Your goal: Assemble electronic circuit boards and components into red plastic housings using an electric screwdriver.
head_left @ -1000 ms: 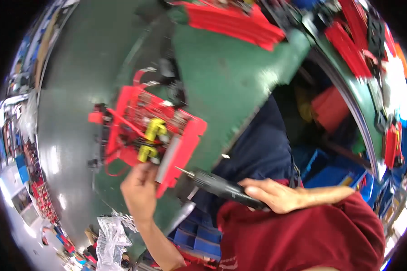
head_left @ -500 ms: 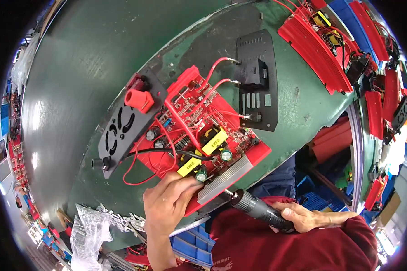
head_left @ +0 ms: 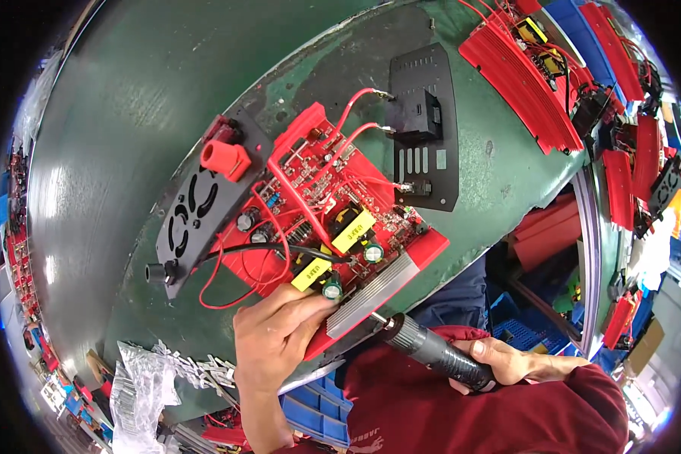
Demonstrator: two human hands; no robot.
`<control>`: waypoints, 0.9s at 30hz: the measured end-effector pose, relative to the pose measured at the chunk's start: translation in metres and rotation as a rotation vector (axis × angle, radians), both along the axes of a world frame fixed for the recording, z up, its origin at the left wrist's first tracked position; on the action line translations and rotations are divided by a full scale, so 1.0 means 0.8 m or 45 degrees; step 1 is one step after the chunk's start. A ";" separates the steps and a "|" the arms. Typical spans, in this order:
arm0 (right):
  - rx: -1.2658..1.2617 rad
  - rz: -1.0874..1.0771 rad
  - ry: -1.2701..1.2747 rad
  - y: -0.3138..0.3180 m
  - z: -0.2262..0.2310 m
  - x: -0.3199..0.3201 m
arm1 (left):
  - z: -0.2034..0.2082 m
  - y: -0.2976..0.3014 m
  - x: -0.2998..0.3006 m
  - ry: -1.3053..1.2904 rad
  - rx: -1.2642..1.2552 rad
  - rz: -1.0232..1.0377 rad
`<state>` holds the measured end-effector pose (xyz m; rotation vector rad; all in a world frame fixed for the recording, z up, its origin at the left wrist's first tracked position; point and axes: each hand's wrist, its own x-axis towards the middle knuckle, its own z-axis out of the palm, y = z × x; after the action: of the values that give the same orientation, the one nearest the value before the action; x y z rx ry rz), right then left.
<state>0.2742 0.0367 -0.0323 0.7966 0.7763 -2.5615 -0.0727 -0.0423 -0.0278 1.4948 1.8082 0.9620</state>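
A red circuit board assembly (head_left: 423, 246) lies on the green bench, with green capacitors, two yellow-labelled transformers and a finned silver heat sink (head_left: 376, 293) along its near edge. My left hand (head_left: 276, 333) grips its near left corner with bent fingers beside a capacitor (head_left: 332, 290); the fingertips are partly hidden. In my right hand (head_left: 495, 362) is a black electric screwdriver (head_left: 435, 352), its bit against the near side by the heat sink. The bit's very tip is out of sight. Wires join the board to a black slotted panel (head_left: 431, 72) and a dark vented panel (head_left: 204, 200) with a red terminal.
At the right stand more red housings (head_left: 518, 94) with wired boards, beside a blue bin (head_left: 582, 38). A clear plastic bag (head_left: 140, 390) and a heap of small pale pieces (head_left: 204, 369) lie near the left front. A blue tray (head_left: 318, 412) sits below the bench edge.
The whole view has shifted slightly, so things sit a little further left and up. Both hands keep their places on the assembly and the screwdriver.
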 end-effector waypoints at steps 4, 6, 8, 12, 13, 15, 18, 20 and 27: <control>0.357 0.021 -0.186 -0.009 0.014 -0.006 | 0.027 0.007 -0.007 -0.101 -0.221 -0.191; 0.256 0.063 -0.184 -0.014 0.001 -0.016 | 0.065 0.004 -0.002 0.009 -0.249 -0.177; -0.053 0.031 -0.016 -0.024 -0.030 -0.011 | 0.073 0.001 0.008 0.036 -0.276 -0.103; -0.325 -0.053 0.250 -0.002 -0.039 -0.028 | 0.061 0.005 0.035 0.270 -0.252 0.086; -0.093 0.001 0.150 0.005 -0.035 -0.024 | 0.054 0.011 0.045 0.432 -0.143 0.249; 0.332 0.101 -0.098 0.034 0.001 -0.028 | 0.030 0.015 0.015 0.680 0.019 0.221; 1.006 0.266 -0.009 0.092 0.034 -0.035 | 0.034 0.036 -0.057 0.801 0.044 0.302; 1.477 0.306 0.002 0.134 0.063 -0.060 | 0.034 0.050 -0.126 0.783 0.021 0.521; 3.252 0.120 0.486 0.321 0.086 -0.203 | 0.065 0.019 -0.179 1.060 0.180 0.698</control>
<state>0.1117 0.2939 0.0362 0.3859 3.5769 -0.0818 -0.2161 -0.0275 0.0246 1.6583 2.9055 0.7527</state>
